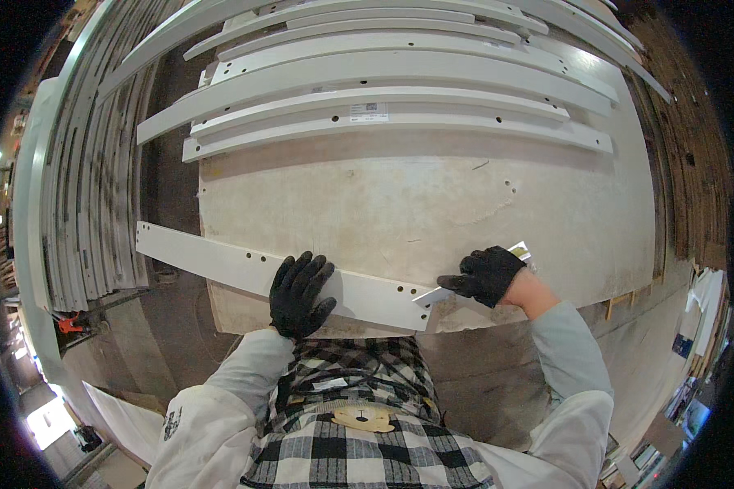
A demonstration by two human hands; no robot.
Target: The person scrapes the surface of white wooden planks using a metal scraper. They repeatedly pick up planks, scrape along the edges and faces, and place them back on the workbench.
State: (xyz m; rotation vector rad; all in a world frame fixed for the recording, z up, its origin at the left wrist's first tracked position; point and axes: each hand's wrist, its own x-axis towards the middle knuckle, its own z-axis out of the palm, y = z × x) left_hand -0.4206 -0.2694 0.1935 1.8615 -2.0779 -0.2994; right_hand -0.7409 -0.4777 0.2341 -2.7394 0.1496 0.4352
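My left hand (301, 294), in a black glove, lies palm down with spread fingers on a white board (220, 260) with dark round holes near both ends. The board lies slanted along the near edge of a pale wooden worktop (355, 208), and its left end juts past the worktop's side. In my right hand (489, 278), also black-gloved, is a flat, pale, scraper-like strip (429, 297). One end of the strip touches or hovers over the board's right end, by the holes; its shiny other end shows behind my fingers. My palm hides the strip's middle.
Several white boards with holes (397, 125) lie across the worktop's far half; one bears a printed label (369, 112). Long boards are stacked on the left (92, 202), and brown timber (679, 140) lies at the right. An orange-red tool or clamp (69, 324) sits at lower left.
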